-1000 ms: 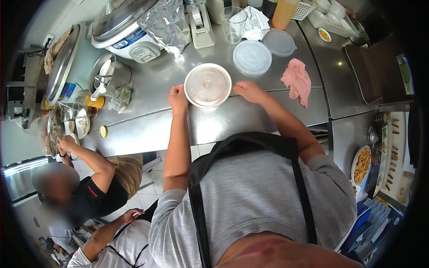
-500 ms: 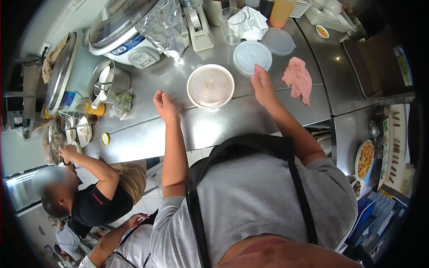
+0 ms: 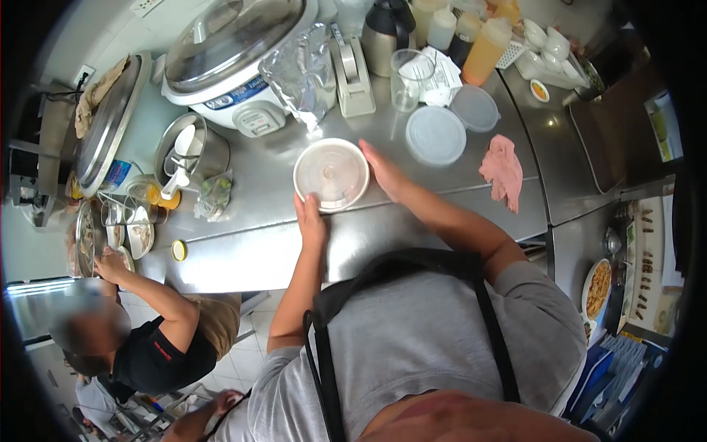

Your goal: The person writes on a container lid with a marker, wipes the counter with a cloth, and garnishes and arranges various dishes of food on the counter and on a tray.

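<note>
A round white takeout bowl point(image 3: 330, 175) with a clear lid sits at the steel counter's front part, between my two hands. My left hand point(image 3: 312, 222) grips its lower left side, the thumb laid over the lid's rim and the other fingers mostly hidden under the edge. Along the bowl's right side, my right hand point(image 3: 387, 175) presses with straight fingers, cupping the rim. Two loose translucent lids, a nearer lid point(image 3: 436, 135) and a farther lid point(image 3: 476, 108), lie to the right. Beyond them stands a clear plastic cup point(image 3: 409, 81).
A rice cooker point(image 3: 252, 121), foil bag point(image 3: 303, 77) and tape dispenser point(image 3: 355, 82) line the back. Left are a metal pot point(image 3: 221, 151) with spoons and a plastic bag of greens point(image 3: 214, 196). A pink cloth point(image 3: 503, 171) lies right. A co-worker point(image 3: 158, 346) stands at left.
Both hands have come inward from either side and taken hold of the lidded bowl. The camera view has shifted, so the counter things appear lower.
</note>
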Demonstrator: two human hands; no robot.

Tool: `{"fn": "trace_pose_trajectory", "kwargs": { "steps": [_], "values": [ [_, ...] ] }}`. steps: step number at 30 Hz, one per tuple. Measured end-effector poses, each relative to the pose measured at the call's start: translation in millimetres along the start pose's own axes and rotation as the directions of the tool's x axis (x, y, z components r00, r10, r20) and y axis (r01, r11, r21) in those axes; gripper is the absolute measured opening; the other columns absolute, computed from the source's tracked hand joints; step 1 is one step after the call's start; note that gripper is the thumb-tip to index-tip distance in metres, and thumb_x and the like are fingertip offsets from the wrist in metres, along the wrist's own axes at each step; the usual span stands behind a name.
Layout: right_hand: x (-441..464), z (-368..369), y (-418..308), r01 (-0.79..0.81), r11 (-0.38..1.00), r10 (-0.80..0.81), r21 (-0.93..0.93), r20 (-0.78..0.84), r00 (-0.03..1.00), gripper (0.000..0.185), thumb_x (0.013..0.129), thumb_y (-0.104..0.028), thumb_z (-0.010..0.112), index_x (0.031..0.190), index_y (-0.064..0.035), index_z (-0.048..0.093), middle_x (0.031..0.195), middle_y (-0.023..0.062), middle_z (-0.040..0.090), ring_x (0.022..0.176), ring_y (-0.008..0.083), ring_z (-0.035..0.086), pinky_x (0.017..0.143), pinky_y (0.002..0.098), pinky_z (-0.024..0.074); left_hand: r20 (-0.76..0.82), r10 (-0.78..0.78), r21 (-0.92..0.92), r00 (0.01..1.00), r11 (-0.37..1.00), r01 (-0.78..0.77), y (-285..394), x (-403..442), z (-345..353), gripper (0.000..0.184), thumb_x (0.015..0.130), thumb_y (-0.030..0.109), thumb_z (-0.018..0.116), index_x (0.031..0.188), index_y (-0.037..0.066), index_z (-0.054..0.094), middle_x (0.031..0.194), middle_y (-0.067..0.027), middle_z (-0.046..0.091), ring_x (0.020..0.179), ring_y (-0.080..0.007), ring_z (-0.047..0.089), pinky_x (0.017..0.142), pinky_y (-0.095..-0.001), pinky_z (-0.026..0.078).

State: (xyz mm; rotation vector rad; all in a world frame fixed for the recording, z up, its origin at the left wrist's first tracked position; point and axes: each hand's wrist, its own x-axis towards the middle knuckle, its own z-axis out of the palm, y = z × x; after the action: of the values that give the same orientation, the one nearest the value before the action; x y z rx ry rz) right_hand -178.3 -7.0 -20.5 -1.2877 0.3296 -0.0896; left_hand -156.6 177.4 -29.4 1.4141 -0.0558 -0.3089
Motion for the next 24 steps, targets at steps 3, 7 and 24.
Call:
{"fn": "trace_pose_trajectory", "kwargs": {
  "steps": [3,7,24],
  "values": [
    [66,-8,-60,0.242,0.854,-0.276,-0.461,-0.008,0.961,0.049,0.082,-0.022,0.047,0.123,-0.0001,0.031,0.123,0.0124,0.039,0.112,0.0187,0.038,0.092,0.027,0.0294,0.083,0.055,0.062,0.995,0.996,-0.06,4,4,-11,0.034,0.082,0.017,0.039,0.111,-0.001,0.037,0.103,-0.0111,0.044,0.094,-0.0167,0.041,0.085,-0.0282,0.032],
    [170,-13,-122,0.29,0.741,-0.467,-0.606,-0.153,0.871,0.032,0.077,-0.018,0.048,0.104,-0.0014,0.051,0.094,0.0162,0.056,0.088,0.0232,0.054,0.074,0.0305,0.0409,0.011,0.259,0.189,0.966,0.948,-0.256,-8,2,-7,0.045,0.075,0.019,0.044,0.113,-0.004,0.035,0.106,-0.0152,0.042,0.099,-0.022,0.04,0.088,-0.0319,0.03],
    [250,-32,-133,0.096,0.445,-0.34,-0.89,-0.069,0.938,0.04,0.071,-0.026,0.054,0.11,-0.0143,0.05,0.116,0.0113,0.042,0.107,0.0307,0.041,0.086,0.0376,0.0359,-0.043,0.366,0.055,0.93,0.93,-0.363,-19,-1,4,0.078,0.072,0.039,0.047,0.126,-0.002,0.009,0.117,-0.0171,0.03,0.109,-0.0266,0.032,0.094,-0.0369,0.023]
  ]
}}
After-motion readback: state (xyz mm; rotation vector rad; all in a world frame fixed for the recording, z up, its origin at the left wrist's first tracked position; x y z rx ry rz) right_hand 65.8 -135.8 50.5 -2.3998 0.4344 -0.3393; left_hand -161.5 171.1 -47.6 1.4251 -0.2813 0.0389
